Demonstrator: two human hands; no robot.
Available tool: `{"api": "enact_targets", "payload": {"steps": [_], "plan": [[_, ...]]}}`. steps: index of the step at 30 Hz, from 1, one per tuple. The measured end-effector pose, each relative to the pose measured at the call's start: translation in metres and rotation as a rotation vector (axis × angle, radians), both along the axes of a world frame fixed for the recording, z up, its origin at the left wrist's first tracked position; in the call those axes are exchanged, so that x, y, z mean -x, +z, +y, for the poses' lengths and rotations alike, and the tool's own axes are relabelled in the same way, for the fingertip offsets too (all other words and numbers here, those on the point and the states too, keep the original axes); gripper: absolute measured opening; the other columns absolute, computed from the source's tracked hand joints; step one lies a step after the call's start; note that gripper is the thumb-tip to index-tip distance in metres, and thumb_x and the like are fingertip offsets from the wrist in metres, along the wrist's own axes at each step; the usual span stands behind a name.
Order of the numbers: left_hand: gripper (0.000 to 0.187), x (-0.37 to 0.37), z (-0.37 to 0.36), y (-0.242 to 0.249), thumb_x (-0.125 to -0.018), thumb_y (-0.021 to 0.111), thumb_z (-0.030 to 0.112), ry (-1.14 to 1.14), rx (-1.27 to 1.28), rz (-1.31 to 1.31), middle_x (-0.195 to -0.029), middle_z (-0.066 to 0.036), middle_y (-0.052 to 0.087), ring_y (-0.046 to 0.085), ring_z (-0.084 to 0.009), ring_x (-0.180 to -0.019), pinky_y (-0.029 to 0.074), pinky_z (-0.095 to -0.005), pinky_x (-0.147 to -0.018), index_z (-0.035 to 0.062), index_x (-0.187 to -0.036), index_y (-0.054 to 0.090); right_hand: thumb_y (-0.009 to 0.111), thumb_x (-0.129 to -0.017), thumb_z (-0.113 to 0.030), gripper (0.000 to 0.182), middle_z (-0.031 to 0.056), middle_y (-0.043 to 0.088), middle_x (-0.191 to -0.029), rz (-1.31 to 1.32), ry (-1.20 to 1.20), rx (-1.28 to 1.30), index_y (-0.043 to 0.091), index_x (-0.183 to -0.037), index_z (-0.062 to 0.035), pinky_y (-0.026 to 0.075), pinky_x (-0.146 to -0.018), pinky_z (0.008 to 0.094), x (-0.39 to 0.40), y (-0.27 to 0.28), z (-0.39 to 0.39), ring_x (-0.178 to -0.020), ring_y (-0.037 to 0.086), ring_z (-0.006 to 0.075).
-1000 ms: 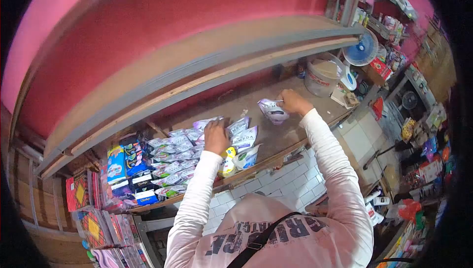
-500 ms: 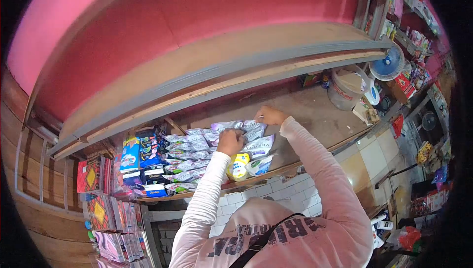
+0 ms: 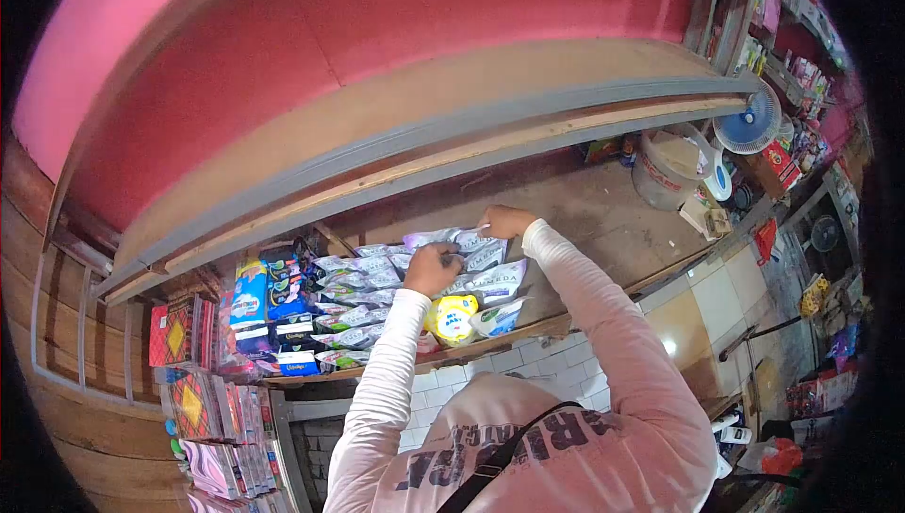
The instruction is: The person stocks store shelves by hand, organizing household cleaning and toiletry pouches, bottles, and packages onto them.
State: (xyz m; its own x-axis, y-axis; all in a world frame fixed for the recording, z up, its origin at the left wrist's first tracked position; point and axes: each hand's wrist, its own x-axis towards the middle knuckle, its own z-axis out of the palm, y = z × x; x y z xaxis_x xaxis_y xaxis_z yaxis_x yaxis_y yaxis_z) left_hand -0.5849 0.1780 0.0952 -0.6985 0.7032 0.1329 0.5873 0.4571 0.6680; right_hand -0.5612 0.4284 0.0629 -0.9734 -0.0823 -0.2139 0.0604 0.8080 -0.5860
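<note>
My right hand point(image 3: 509, 222) pinches the edge of a white and purple pouch point(image 3: 468, 238) in the back row. Curled over the pouches just left of it, my left hand point(image 3: 434, 268) has its fingertips on one of them, partly hidden by the hand. A larger white pouch point(image 3: 497, 282) stands in front of these, with a yellow round-topped pack point(image 3: 453, 319) and a green-white pouch point(image 3: 496, 318) near the shelf's front edge. Rows of similar pouches point(image 3: 353, 317) fill the space to the left of my left arm.
Blue and dark packs point(image 3: 286, 291) stand at the left end of the wooden shelf point(image 3: 584, 249). A grey-edged upper shelf point(image 3: 424, 131) runs above. On the right are a plastic bucket point(image 3: 663, 183) and a fan point(image 3: 748, 117). Patterned books point(image 3: 191, 406) are stacked at lower left.
My right hand has shifted slightly left, toward the pouch's edge. My left hand has moved a little left and down over the pouches. The camera view has shifted slightly.
</note>
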Motion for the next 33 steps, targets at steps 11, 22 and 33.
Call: {"api": "enact_targets", "payload": {"steps": [11, 22, 33], "plan": [[0.023, 0.025, 0.006, -0.002, -0.077, 0.067, 0.016, 0.206, -0.159, 0.370, -0.097, -0.022, 0.069, 0.065, -0.0392, -0.088, 0.051, -0.0456, -0.083, 0.0027, -0.096, 0.070, 0.073, -0.080, -0.034, 0.043, 0.0177, 0.071, -0.105, -0.007, -0.242, 0.145, 0.071, -0.111, -0.0040, 0.049, -0.091, 0.0389, -0.023, 0.041, 0.001, -0.096, 0.067, 0.0337], [0.022, 0.071, -0.002, -0.031, -0.079, 0.068, 0.012, 0.186, 0.180, 0.149, -0.096, -0.026, 0.068, 0.067, -0.0399, -0.093, 0.052, -0.0434, -0.084, -0.0006, -0.097, 0.072, 0.071, -0.084, -0.031, 0.035, 0.0198, 0.070, -0.105, 0.126, -0.220, -0.021, 0.073, -0.106, -0.0049, 0.049, -0.091, 0.0410, -0.024, 0.015, -0.001, -0.099, 0.066, 0.0350], [0.023, 0.085, -0.007, -0.042, -0.077, 0.058, 0.004, 0.112, 0.195, 0.204, -0.095, -0.025, 0.067, 0.066, -0.0401, -0.092, 0.052, -0.0463, -0.083, 0.0061, -0.094, 0.073, 0.067, -0.087, -0.024, 0.030, 0.0185, 0.069, -0.108, 0.133, -0.217, 0.066, 0.071, -0.109, -0.0034, 0.048, -0.092, 0.0397, -0.028, 0.012, 0.006, -0.102, 0.065, 0.0346]]}}
